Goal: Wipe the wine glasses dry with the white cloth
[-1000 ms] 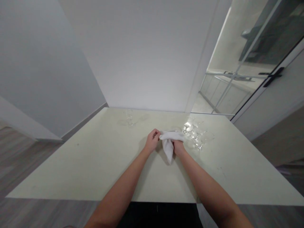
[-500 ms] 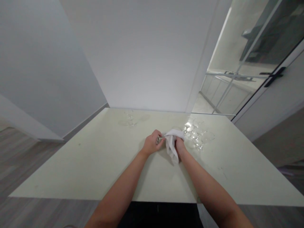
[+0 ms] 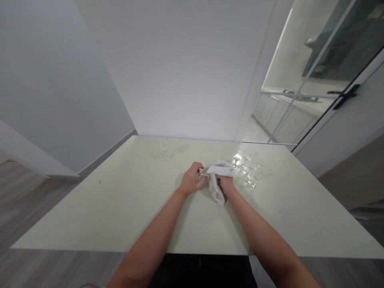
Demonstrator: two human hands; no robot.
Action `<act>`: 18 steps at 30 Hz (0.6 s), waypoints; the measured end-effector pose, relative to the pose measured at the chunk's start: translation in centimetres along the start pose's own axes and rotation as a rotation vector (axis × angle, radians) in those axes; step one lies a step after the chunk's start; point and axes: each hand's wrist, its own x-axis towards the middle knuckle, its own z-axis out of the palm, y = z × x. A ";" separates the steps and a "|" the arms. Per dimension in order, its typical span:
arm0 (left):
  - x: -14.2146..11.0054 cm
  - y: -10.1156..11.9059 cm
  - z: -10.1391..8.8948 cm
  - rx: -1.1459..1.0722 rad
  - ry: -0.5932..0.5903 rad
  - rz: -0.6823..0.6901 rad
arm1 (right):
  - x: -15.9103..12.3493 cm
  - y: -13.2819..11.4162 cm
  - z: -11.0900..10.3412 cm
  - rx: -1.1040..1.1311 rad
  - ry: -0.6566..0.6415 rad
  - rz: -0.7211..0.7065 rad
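Note:
Both my hands meet above the middle of a pale table [image 3: 105,216]. My left hand [image 3: 192,182] is closed round the foot or stem of a clear glass, most of which is hidden. My right hand [image 3: 226,185] grips a white cloth [image 3: 216,180] that is wrapped over the rest of that glass; a loose end of the cloth hangs down toward the tabletop.
Several clear stemmed glasses [image 3: 250,172] stand just right of my hands. One more clear glass [image 3: 164,149] stands at the far left of the table near the white wall. A glass door [image 3: 303,80] with a black handle is at the right.
My hands have shifted slightly and the cloth has been turned over the glass; the hanging end swung a little. The glasses on the table have not moved.

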 end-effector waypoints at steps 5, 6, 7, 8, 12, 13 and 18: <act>0.1 0.1 0.2 -0.065 0.038 -0.058 | -0.2 0.3 -0.4 -0.014 -0.123 0.023; 0.3 -0.2 0.3 -0.141 0.055 -0.181 | -0.2 0.0 -0.6 -0.081 -0.170 -0.038; 0.5 -0.6 0.2 -0.237 0.052 -0.325 | -0.2 -0.4 -0.8 -0.152 -0.213 -0.111; 0.6 -1.1 0.1 -0.342 0.027 -0.469 | -0.2 -0.8 -0.9 -0.228 -0.254 -0.220; 1.0 -2.7 -0.7 -0.636 -0.158 -0.823 | -0.6 -2.4 -0.4 -0.291 -0.356 -0.518; 1.1 -2.9 -0.9 -0.656 -0.170 -0.843 | -0.7 -2.6 -0.2 -0.300 -0.373 -0.584; 0.9 -2.5 -0.7 -0.625 -0.127 -0.814 | -0.9 -2.1 0.3 -0.273 -0.299 -0.596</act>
